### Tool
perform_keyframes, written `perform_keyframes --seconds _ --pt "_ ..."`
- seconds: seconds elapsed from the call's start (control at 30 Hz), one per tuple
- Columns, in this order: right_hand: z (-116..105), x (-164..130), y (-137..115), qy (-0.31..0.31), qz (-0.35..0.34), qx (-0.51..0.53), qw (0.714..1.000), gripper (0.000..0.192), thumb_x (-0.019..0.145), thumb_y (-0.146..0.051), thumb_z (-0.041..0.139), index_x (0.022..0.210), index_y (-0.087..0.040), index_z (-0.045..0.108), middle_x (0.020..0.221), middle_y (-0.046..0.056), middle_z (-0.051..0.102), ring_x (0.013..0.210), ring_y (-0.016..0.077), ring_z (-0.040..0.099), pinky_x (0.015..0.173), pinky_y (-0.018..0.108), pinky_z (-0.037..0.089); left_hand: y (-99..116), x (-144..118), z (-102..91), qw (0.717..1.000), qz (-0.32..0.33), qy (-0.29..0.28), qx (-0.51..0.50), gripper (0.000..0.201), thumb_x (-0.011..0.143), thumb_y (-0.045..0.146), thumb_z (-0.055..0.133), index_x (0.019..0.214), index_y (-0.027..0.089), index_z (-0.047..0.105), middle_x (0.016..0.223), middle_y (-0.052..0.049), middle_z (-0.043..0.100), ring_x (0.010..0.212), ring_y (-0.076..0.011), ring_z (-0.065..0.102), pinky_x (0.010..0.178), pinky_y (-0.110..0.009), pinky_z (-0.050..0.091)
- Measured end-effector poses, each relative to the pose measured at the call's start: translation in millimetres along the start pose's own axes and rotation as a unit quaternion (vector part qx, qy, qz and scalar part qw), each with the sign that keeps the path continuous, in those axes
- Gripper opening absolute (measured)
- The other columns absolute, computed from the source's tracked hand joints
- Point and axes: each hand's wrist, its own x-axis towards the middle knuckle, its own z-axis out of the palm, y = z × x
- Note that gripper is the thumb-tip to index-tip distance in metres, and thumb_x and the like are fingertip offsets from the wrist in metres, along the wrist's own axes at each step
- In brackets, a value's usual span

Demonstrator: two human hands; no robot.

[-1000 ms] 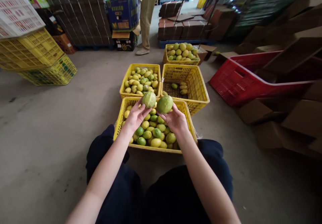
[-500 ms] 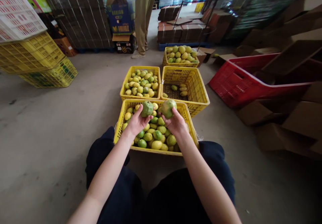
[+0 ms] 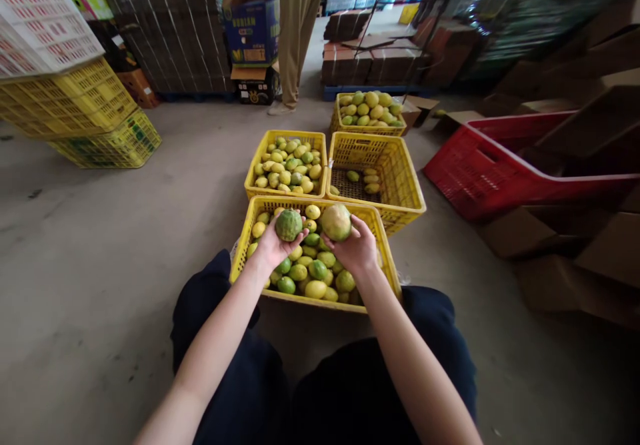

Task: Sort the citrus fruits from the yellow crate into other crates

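Note:
My left hand [image 3: 273, 249] cups a bumpy dark green lemon [image 3: 289, 225], fingers curled under it. In my right hand [image 3: 359, 251] rests a larger, pale yellow-green lemon [image 3: 336, 222], with fingers around its right side and underneath. Both fruits are held up side by side over the near yellow crate [image 3: 320, 303], which stands between my knees. Yellow and green lemons [image 3: 315, 289] fill much of that crate. Behind it on the left, another yellow crate [image 3: 249, 181] is heaped with lemons. The yellow crate [image 3: 403, 178] beside that one has only several lemons on its bottom.
Farther back stands a full yellow crate [image 3: 367, 131]. A red crate [image 3: 467, 171] with cardboard in it is on the right, near cardboard boxes [image 3: 555, 288]. Stacked crates [image 3: 80, 101] stand at left. A person's trouser legs [image 3: 297, 38] show beside a blue box [image 3: 250, 31].
Both lemons have turned in my hands, and more of their surfaces shows. My hands have tilted palm-up and lowered slightly. The view has shifted a little to the left.

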Motion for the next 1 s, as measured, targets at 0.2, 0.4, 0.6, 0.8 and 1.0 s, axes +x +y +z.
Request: perform_keyframes --seconds 0.2,0.4,0.6,0.8,1.0 --pt "-5.6 5.0 5.3 0.015 0.022 0.009 1.000 0.019 0.080 -0.025 0.053 0.094 -0.019 0.064 0.084 0.009 0.075 0.073 0.0255 0.073 0.051 0.034 0.059 6.9 -3.8 -4.6 1.000 -0.004 0.017 0.021 0.036 0.098 0.044 0.051 0.111 0.013 0.066 0.075 -0.006 0.068 0.053 -0.0115 0.063 0.042 -0.015 0.051" --pt "-6.0 10.2 10.5 0.047 0.023 -0.017 0.998 0.015 0.084 -0.024 0.054 0.093 -0.022 0.064 0.079 0.005 0.075 0.065 0.0223 0.070 0.051 0.033 0.059 9.9 -2.7 -14.0 0.999 0.026 0.013 0.021 0.050 0.100 0.049 0.041 0.108 0.006 0.066 0.073 -0.011 0.069 0.053 -0.0131 0.063 0.044 -0.018 0.053" --pt "-8.9 11.4 13.1 0.004 0.043 -0.055 0.998 0.026 0.092 -0.047 0.055 0.086 -0.023 0.063 0.072 0.004 0.074 0.053 0.0189 0.066 0.039 0.027 0.052 8.5 5.0 -21.3 0.997 0.076 0.030 0.016 0.037 0.102 0.039 0.043 0.128 0.020 0.063 0.089 -0.008 0.073 0.075 -0.0177 0.071 0.057 -0.023 0.059" --pt "-8.6 8.3 14.3 0.009 0.043 -0.054 0.998 0.033 0.089 -0.053 0.061 0.091 -0.021 0.067 0.076 0.006 0.075 0.057 0.0208 0.070 0.041 0.028 0.055 10.4 -1.8 -16.9 0.994 0.085 0.047 0.042 0.028 0.097 0.036 0.056 0.114 0.016 0.067 0.077 -0.004 0.070 0.064 -0.0147 0.069 0.051 -0.017 0.056" --pt "0.5 1.9 12.0 0.014 0.032 -0.046 0.998 0.012 0.087 -0.033 0.065 0.089 -0.021 0.066 0.075 0.004 0.075 0.057 0.0193 0.070 0.040 0.025 0.054 9.2 -3.2 -18.9 0.996 0.065 0.018 0.061 0.036 0.099 0.041 0.048 0.108 0.010 0.065 0.077 -0.010 0.072 0.055 -0.0140 0.066 0.047 -0.019 0.055"
